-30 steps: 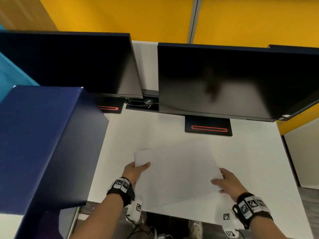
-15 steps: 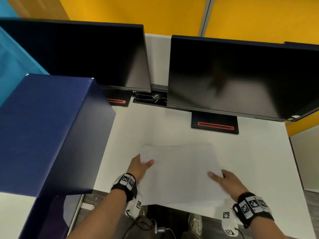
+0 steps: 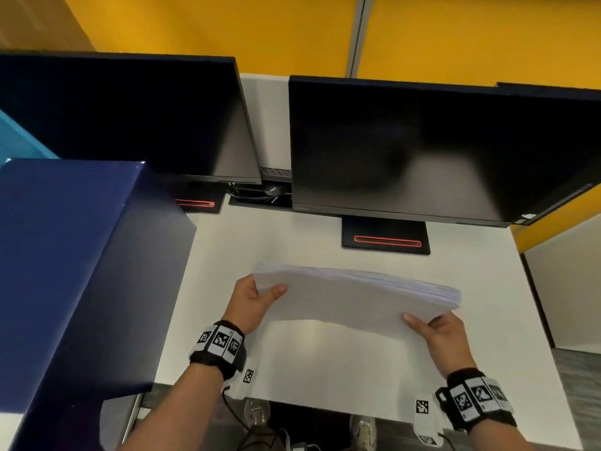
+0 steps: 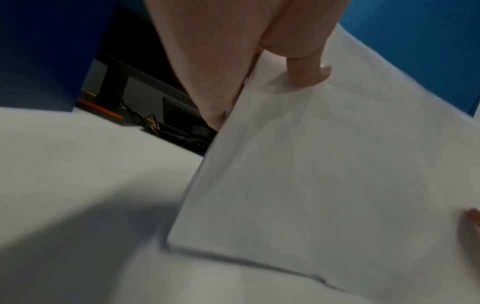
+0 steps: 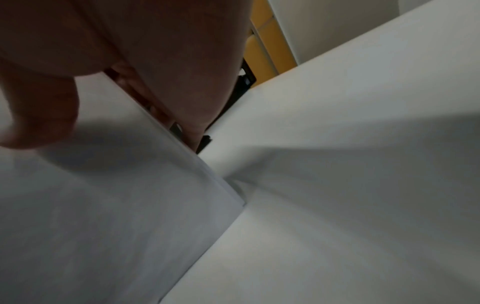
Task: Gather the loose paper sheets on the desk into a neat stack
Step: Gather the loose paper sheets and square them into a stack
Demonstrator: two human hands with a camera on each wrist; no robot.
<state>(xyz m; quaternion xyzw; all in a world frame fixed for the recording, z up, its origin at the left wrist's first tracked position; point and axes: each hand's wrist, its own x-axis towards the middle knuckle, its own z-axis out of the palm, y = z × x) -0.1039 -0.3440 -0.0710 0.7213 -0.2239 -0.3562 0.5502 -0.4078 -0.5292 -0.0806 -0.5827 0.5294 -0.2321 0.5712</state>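
Both hands hold the paper stack (image 3: 354,297) by its short ends: the left hand (image 3: 250,302) pinches the left end, thumb on the near face and fingers behind, and the right hand (image 3: 444,336) pinches the lower right corner the same way. Each grip is thus a thumb-over pinch; the fingers behind the sheets are hidden in the head view. Thin, smooth, white and rectangular, the sheets stand tilted between the hands, their upper edges fanned into fine lines. From the left wrist, the stack's lower edge sits on the surface (image 3: 325,362), though blur softens that line. From the right wrist, only a sheet corner and a shadowed thumb show clearly. Matte white and flat, the surface runs under both hands. Left of the left hand stands a dark blue box (image 3: 74,271). Beyond the stack are two black monitors (image 3: 422,148) on flat bases with red outlines, then yellow wall panels (image 3: 471,37).
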